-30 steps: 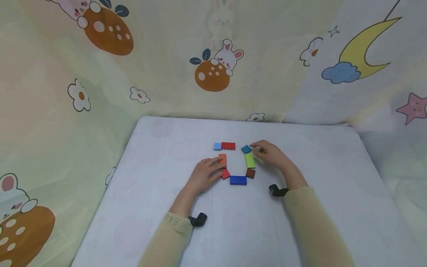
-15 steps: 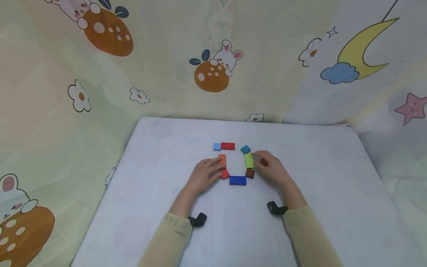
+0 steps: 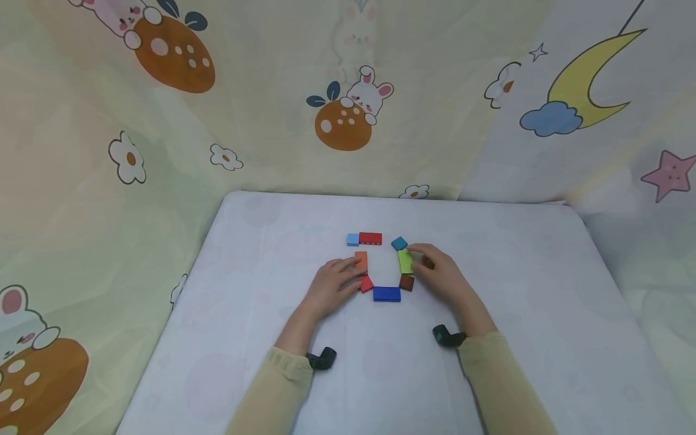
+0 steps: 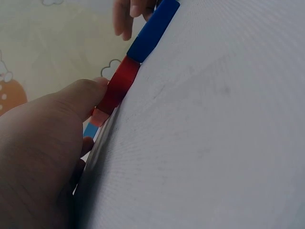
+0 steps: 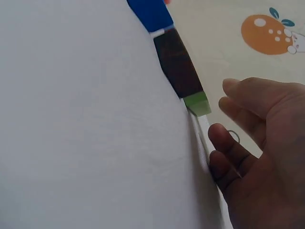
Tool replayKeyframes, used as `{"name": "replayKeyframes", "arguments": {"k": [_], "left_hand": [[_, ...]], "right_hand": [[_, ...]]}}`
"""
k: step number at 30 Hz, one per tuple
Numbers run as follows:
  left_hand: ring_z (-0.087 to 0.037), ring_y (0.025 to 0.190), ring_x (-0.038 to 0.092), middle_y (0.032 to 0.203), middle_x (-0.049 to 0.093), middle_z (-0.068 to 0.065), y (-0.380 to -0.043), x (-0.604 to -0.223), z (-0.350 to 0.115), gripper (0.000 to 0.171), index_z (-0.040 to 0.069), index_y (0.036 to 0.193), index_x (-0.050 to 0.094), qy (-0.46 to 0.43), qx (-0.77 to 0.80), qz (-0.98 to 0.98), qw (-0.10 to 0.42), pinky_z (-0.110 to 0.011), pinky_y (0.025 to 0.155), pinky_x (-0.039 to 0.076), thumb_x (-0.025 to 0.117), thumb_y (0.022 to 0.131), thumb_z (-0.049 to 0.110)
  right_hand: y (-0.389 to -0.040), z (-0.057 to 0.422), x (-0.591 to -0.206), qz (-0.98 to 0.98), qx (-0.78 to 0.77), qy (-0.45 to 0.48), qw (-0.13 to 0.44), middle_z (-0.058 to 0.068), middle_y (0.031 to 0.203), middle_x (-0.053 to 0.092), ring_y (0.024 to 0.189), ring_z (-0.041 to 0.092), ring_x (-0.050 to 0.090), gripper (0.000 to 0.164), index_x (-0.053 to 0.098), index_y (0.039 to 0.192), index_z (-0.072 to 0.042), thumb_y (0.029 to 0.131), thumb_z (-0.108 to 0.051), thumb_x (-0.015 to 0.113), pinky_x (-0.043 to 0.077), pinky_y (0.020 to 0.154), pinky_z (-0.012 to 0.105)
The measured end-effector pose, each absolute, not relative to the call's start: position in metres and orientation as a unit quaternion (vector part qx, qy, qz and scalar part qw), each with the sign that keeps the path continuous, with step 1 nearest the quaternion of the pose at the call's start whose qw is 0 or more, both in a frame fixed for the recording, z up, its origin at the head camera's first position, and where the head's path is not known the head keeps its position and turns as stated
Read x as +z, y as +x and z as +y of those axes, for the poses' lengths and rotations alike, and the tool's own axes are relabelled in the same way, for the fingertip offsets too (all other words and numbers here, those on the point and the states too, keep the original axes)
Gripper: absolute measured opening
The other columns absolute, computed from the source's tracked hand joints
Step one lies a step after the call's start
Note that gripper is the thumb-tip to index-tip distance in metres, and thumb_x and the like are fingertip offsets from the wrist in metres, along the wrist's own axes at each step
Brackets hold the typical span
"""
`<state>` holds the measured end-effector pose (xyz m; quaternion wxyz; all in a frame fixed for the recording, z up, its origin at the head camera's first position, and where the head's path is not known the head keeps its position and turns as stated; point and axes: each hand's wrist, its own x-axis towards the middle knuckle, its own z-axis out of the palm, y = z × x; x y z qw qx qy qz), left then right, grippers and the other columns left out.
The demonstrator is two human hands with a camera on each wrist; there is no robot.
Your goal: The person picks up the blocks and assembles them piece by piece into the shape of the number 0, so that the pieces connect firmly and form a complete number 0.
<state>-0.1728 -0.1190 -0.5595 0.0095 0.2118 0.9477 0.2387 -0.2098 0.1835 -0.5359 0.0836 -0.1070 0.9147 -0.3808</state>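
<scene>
Small coloured blocks form a broken ring on the white table. My left hand (image 3: pixel 333 286) lies at its left side, fingertips on the orange block (image 3: pixel 361 258) and thumb by the small red block (image 3: pixel 367 283). In the left wrist view the thumb touches that red block's side. On the right, my right hand (image 3: pixel 441 272) hovers with bent, loose fingers next to the lime green block (image 3: pixel 405 262). The right wrist view shows a gap between its fingers and the green block (image 5: pixel 198 103). A teal block (image 3: pixel 399 243) sits tilted just beyond the green one.
A brown block (image 3: pixel 406 283) and a dark blue block (image 3: pixel 386 294) make up the near side. At the far side a light blue block (image 3: pixel 353 240) touches a red dotted block (image 3: pixel 371 238). Printed cloth (image 3: pixel 272 109) hangs behind the table.
My right hand has drawn back from beside the teal block to beside the green block. The left hand and the blocks stay where they were.
</scene>
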Motion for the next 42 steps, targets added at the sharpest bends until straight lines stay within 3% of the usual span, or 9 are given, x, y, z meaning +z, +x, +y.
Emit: {"name": "replayKeyframes", "arguments": {"k": [9, 16, 21, 31, 42], "left_hand": [[-0.019, 0.142, 0.038, 0.156, 0.039, 0.013, -0.173, -0.560, -0.121, 0.044, 0.041, 0.141, 0.053, 0.211, 0.241, 0.947, 0.020, -0.048, 0.117, 0.032, 0.057, 0.097, 0.047], [-0.020, 0.144, 0.035, 0.157, 0.037, 0.014, -0.174, -0.558, -0.119, 0.044, 0.041, 0.141, 0.052, 0.207, 0.253, 0.945, 0.025, -0.050, 0.118, 0.031, 0.057, 0.098, 0.047], [-0.020, 0.143, 0.037, 0.155, 0.040, 0.011, -0.180, -0.556, -0.120, 0.046, 0.035, 0.143, 0.052, 0.192, 0.296, 0.935, 0.036, -0.049, 0.117, 0.033, 0.058, 0.098, 0.043], [-0.023, 0.143, 0.040, 0.152, 0.045, 0.002, -0.229, -0.530, -0.127, 0.048, 0.029, 0.144, 0.051, 0.111, 0.315, 0.940, 0.067, -0.046, 0.115, 0.037, 0.059, 0.098, 0.039], [-0.023, 0.136, 0.048, 0.143, 0.053, -0.002, -0.267, -0.529, -0.125, 0.048, 0.023, 0.142, 0.054, 0.116, 0.236, 0.960, 0.095, -0.041, 0.113, 0.041, 0.063, 0.097, 0.033]], "right_hand": [[-0.231, 0.182, -0.545, 0.913, -0.369, -0.150, 0.089, 0.001, 0.143, 0.054, 0.114, 0.026, 0.054, 0.041, 0.055, 0.138, -0.033, 0.098, -0.027, 0.061, 0.044, 0.103, 0.054], [-0.234, 0.183, -0.549, 0.911, -0.372, -0.164, 0.067, -0.002, 0.144, 0.054, 0.117, 0.025, 0.055, 0.039, 0.059, 0.135, -0.031, 0.097, -0.024, 0.063, 0.044, 0.104, 0.053], [-0.235, 0.185, -0.552, 0.909, -0.374, -0.171, 0.062, -0.004, 0.143, 0.055, 0.114, 0.023, 0.055, 0.038, 0.060, 0.134, -0.030, 0.097, -0.024, 0.063, 0.044, 0.103, 0.050], [-0.234, 0.185, -0.553, 0.912, -0.371, -0.159, 0.073, -0.002, 0.146, 0.053, 0.119, 0.025, 0.054, 0.039, 0.059, 0.135, -0.033, 0.097, -0.026, 0.062, 0.043, 0.105, 0.053], [-0.234, 0.185, -0.551, 0.910, -0.376, -0.152, 0.081, -0.002, 0.147, 0.051, 0.131, 0.027, 0.050, 0.037, 0.059, 0.134, -0.033, 0.097, -0.027, 0.061, 0.040, 0.110, 0.053]]}}
